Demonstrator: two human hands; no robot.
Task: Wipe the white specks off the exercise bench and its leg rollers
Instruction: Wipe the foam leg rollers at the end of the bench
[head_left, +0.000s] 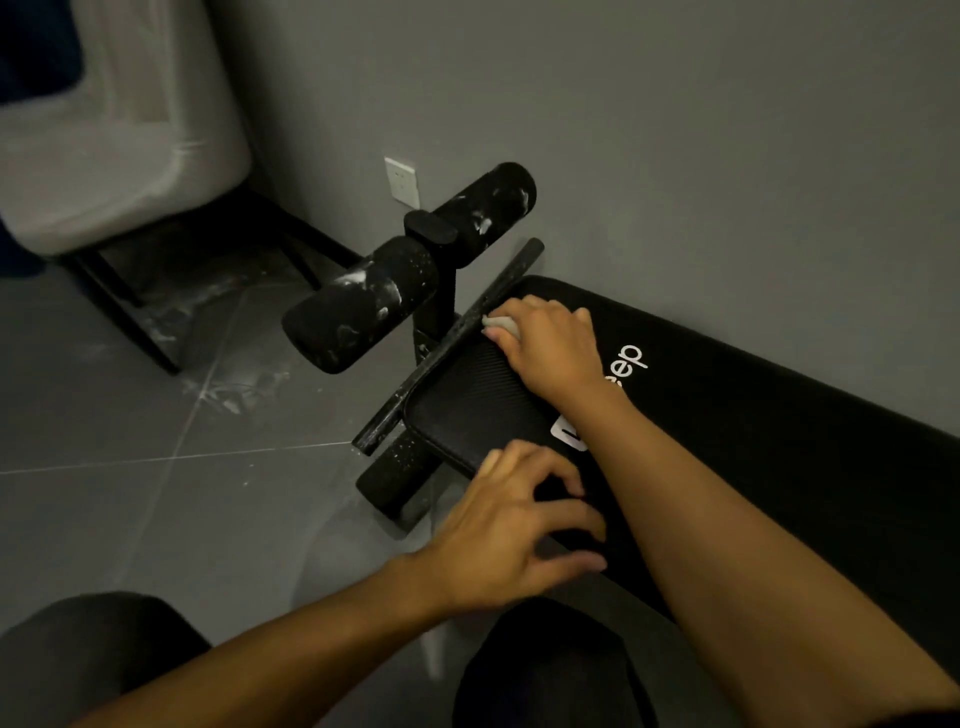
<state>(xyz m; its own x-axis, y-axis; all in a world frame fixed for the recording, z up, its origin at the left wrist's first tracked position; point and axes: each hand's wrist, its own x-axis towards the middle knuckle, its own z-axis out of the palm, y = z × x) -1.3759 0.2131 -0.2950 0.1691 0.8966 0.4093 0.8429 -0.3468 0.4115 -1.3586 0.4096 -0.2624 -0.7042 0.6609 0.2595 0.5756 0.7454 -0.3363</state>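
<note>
Far left of the bench (753, 441) a pale padded seat (104, 171) sits on a black frame; the grey floor tiles (156, 493) between it and the bench carry white smears. On the wall beyond the bench's end is a white socket (401, 182). The upper leg rollers (358, 306) stand just past that end, black foam streaked and dotted with white; a lower roller (397, 473) beneath the bench's end is speckled too; so is the black crossbar (415, 384) running along that end.

The left hand (498, 530) rests on the bench's near edge, fingers spread and bent, tips on the padding, holding nothing. On the bench top, white lettering (628, 361) reads "ep"; the rest is hidden behind the wrist, as is most of a white logo patch (563, 431).

The right hand (550, 348) lies at the bench's end, its fingers curled round a small white wad (501, 326); the wad pokes out past the fingertips and touches the crossbar.
</note>
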